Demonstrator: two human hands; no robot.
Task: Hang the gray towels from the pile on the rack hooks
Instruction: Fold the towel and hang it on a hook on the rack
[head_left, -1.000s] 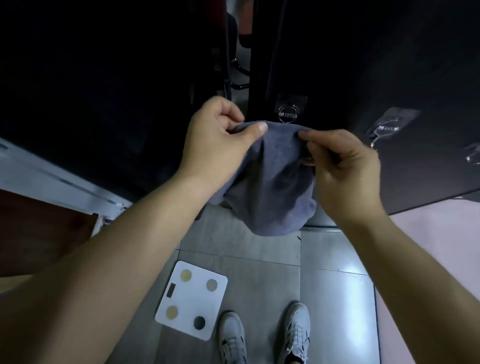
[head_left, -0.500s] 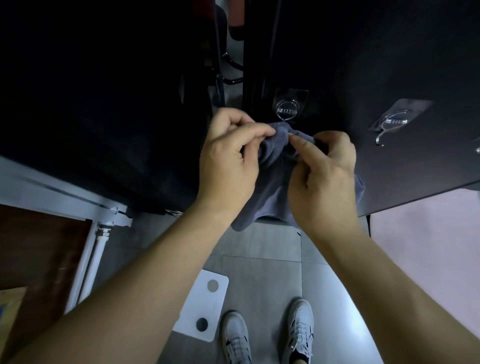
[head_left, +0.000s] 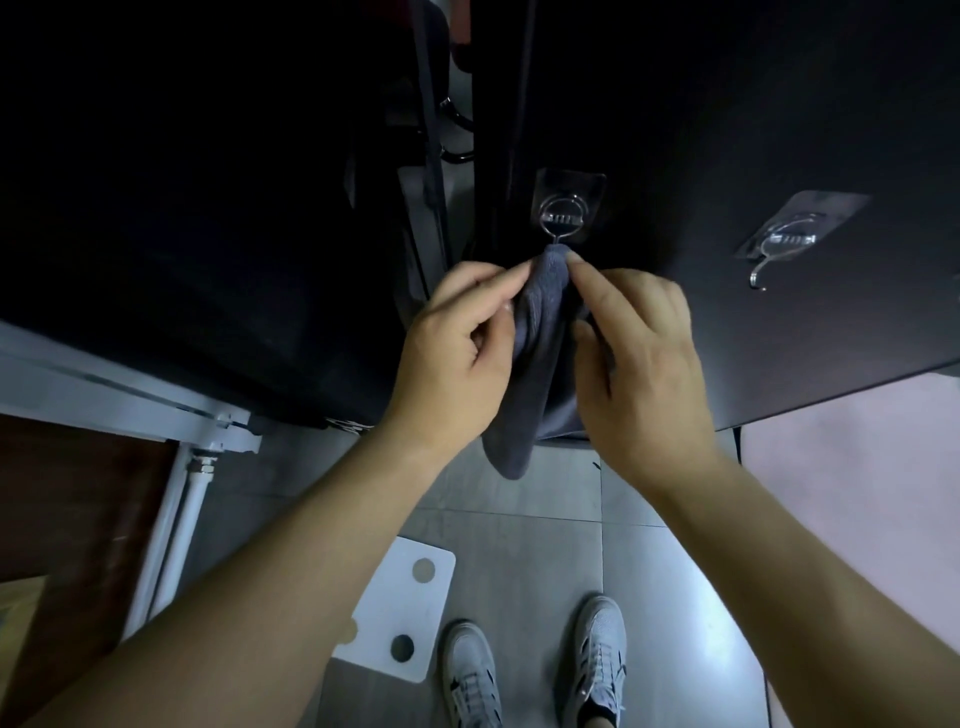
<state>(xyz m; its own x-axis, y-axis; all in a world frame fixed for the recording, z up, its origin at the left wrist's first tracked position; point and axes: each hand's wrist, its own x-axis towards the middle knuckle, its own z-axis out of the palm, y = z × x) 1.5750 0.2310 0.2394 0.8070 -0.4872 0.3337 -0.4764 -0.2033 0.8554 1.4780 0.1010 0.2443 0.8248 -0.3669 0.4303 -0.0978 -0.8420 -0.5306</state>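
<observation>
Gray towel (head_left: 540, 322): 1 pc, bunched narrow at top. Top fold sits right at lower end of wire hook (head_left: 563, 218), the L-most hook on dark panel (head_left: 727, 130). Whether cloth is over the prong: can't tell, fingers + fabric cover it. Rest of towel hangs btwn both hands, tail dangling past the wrists, above floor (head_left: 675, 597). Left hand (head_left: 457, 358): grip closed on towel's upper L side, thumb + fingers pinching cloth. Right hand (head_left: 639, 364): grip on upper R side, index tip at top fold, thumb pressed into cloth lower down. 2nd hook (head_left: 779, 244): same panel, to R, well apart, curved prong visible. On floor: white scale (head_left: 400, 613) w/ round pads, just L of sneakers (head_left: 470, 670). White pipe (head_left: 171, 519): lower L.
</observation>
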